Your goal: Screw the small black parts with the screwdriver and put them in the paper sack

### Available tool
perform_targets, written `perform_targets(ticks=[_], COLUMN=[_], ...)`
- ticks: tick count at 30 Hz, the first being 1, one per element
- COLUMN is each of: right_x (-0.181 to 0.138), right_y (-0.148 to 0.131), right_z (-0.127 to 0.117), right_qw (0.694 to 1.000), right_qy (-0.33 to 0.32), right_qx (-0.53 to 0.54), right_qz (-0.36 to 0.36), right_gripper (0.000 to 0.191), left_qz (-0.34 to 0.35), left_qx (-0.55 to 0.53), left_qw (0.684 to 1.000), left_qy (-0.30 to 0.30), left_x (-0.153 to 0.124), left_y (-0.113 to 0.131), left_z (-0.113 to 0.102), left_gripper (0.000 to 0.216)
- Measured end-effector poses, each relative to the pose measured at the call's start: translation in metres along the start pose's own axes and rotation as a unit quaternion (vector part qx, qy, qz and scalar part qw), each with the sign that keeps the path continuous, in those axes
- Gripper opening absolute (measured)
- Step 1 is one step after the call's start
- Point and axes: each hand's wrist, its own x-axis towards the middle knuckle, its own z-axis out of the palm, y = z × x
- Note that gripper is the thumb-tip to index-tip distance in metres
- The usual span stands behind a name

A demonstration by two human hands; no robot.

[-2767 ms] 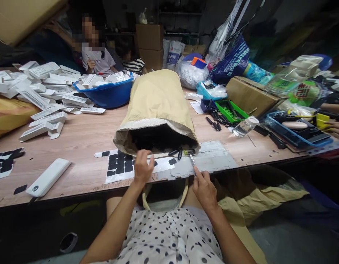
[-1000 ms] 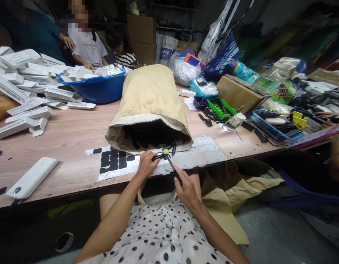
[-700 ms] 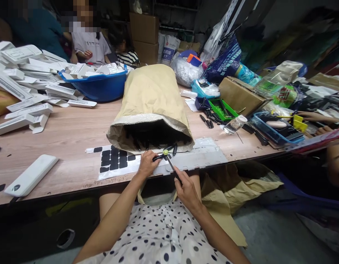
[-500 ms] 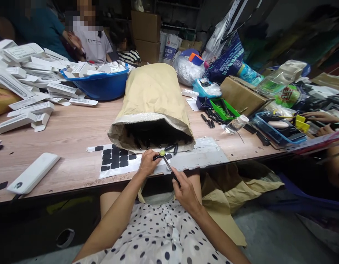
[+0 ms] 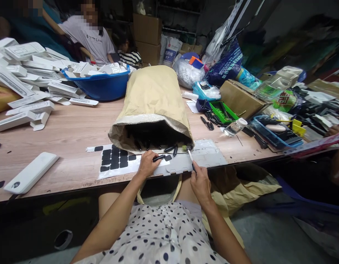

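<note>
My left hand (image 5: 148,163) is closed on a small black rod-shaped piece (image 5: 159,158), above the front edge of the table. Fingers of my right hand (image 5: 201,181) wrap round a slim tool with a metal shaft (image 5: 190,156), whose tip rests by a small yellow-green thing (image 5: 184,147) at the sack's mouth. The tool's exact kind is unclear. Just ahead lies a tan paper sack (image 5: 155,91), its open end facing me, with black pieces inside and loose black pieces (image 5: 175,150) at its lip. A white sheet of black stickers (image 5: 114,157) lies beside my left hand.
White boxes (image 5: 34,80) are heaped at the left beside a blue basin (image 5: 100,88). A white power bank (image 5: 32,172) lies front left. At right stand a green tray (image 5: 223,113), a clear bottle (image 5: 235,127) and a blue tray (image 5: 276,134). Other people sit across and at right.
My right hand has moved right, taking the tool away from the black piece to the sack's right lip. The yellow-green thing moved with it. My left hand stays nearly where it was.
</note>
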Motion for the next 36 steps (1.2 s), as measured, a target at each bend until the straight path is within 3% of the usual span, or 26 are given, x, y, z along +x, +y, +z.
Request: perform_targets(ticks=[6, 9, 14, 18, 22, 28, 36], right_x=[-0.001, -0.001, -0.001, -0.002, -0.003, -0.003, -0.003], right_y=[-0.007, -0.011, -0.010, -0.006, -0.003, -0.002, -0.004], right_z=[0.001, -0.001, 0.002, 0.006, 0.010, 0.012, 0.010], right_qw=[0.996, 0.995, 0.997, 0.999, 0.999, 0.999, 0.999], right_qy=[-0.049, -0.060, -0.051, -0.033, -0.015, -0.009, -0.016], right_qx=[-0.072, -0.078, -0.055, -0.039, -0.028, -0.029, -0.044], right_qz=[-0.003, 0.006, 0.019, 0.009, -0.009, -0.016, -0.012], right_gripper=[0.049, 0.048, 0.047, 0.047, 0.046, 0.046, 0.046], left_qz=[0.008, 0.045, 0.178, 0.227, 0.243, 0.265, 0.289], left_qx=[0.010, 0.029, 0.055, 0.110, 0.177, 0.220, 0.242], left_qw=[1.000, 0.998, 0.977, 0.959, 0.948, 0.937, 0.926], left_qy=[-0.006, -0.039, -0.106, -0.127, -0.107, -0.056, -0.004], left_x=[0.001, -0.005, -0.048, -0.084, -0.097, -0.109, -0.117], left_y=[0.001, 0.005, 0.019, 0.023, 0.012, -0.007, -0.013], left_z=[-0.003, -0.007, -0.010, 0.000, 0.016, 0.035, 0.039], left_gripper=[0.006, 0.007, 0.016, 0.013, 0.003, 0.009, 0.012])
